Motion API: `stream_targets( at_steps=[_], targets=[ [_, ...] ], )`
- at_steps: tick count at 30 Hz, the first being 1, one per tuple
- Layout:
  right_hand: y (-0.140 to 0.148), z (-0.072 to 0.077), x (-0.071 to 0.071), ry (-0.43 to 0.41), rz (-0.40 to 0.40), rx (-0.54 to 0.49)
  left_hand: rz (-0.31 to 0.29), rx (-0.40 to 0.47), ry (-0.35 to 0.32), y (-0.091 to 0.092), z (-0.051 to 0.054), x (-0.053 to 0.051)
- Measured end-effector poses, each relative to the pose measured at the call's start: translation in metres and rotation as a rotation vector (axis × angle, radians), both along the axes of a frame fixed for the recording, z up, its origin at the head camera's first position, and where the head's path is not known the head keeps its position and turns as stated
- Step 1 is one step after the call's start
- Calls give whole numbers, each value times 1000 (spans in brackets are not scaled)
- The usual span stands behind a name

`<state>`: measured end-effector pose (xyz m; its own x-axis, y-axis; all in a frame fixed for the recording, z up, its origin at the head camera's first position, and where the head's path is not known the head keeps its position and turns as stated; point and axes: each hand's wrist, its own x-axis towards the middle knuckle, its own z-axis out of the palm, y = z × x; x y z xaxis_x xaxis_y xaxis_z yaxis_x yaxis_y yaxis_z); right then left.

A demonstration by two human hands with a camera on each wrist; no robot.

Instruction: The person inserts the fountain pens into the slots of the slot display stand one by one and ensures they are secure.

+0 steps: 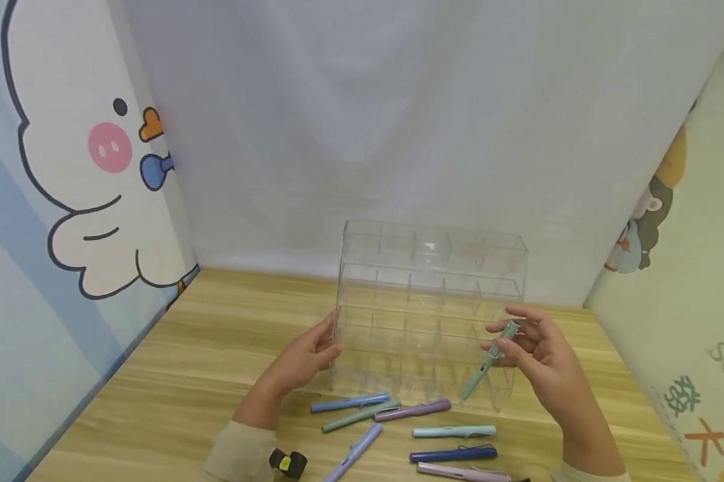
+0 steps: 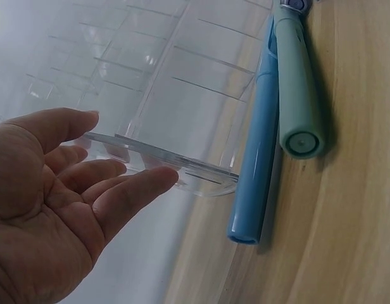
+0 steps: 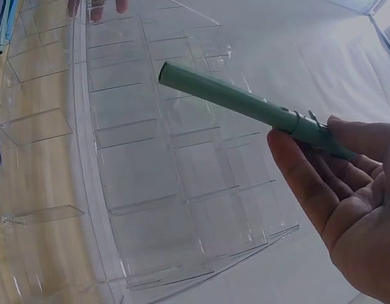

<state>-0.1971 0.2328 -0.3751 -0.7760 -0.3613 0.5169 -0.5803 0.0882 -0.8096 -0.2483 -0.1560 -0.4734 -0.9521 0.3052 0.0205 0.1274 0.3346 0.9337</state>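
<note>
My right hand (image 1: 545,351) pinches a green pen (image 1: 487,367) between thumb and fingers. It slants in front of the right side of a clear acrylic rack (image 1: 424,314), its lower end near the bottom tier. In the right wrist view the green pen (image 3: 226,98) points across the rack's dividers (image 3: 135,130). At the rack's left side, my left hand (image 1: 307,355) holds the side panel, thumb towards the front. The left wrist view shows that hand (image 2: 68,190) around the panel's edge, beside a blue pen (image 2: 255,145) and another green pen (image 2: 298,88).
Before the rack lie several pens: a purple one (image 1: 412,410), a lavender one (image 1: 354,453), a pale cyan one (image 1: 454,432), a dark blue one (image 1: 452,454) and a pink one (image 1: 461,472). A white curtain (image 1: 362,134) hangs behind the wooden table (image 1: 217,348).
</note>
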Motion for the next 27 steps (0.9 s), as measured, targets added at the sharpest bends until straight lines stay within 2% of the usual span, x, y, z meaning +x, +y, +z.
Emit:
stream_targets(
  at_steps=[6, 9, 11, 18, 21, 24, 27],
  targets=[
    [-5, 4, -11, 13, -47, 61, -3, -8, 1, 2, -1, 1],
    [-11, 14, -23, 29, -81, 87, -1, -12, 6, 2, -1, 0],
    [-15, 24, -32, 33, -97, 67, 3, -15, 9, 2, -1, 0],
    [-31, 71, -71, 76, -139, -80, 5, -35, 13, 2, 3, 0],
    [-41, 89, -88, 104, -154, -173, 2, -32, 13, 3, 4, 0],
    [-51, 103, -104, 128, -160, -284, 2, -33, 8, 3, 4, -1],
    [-62, 111, -119, 137, -163, -373, 7, -34, 2, 3, 2, 0]
  ],
)
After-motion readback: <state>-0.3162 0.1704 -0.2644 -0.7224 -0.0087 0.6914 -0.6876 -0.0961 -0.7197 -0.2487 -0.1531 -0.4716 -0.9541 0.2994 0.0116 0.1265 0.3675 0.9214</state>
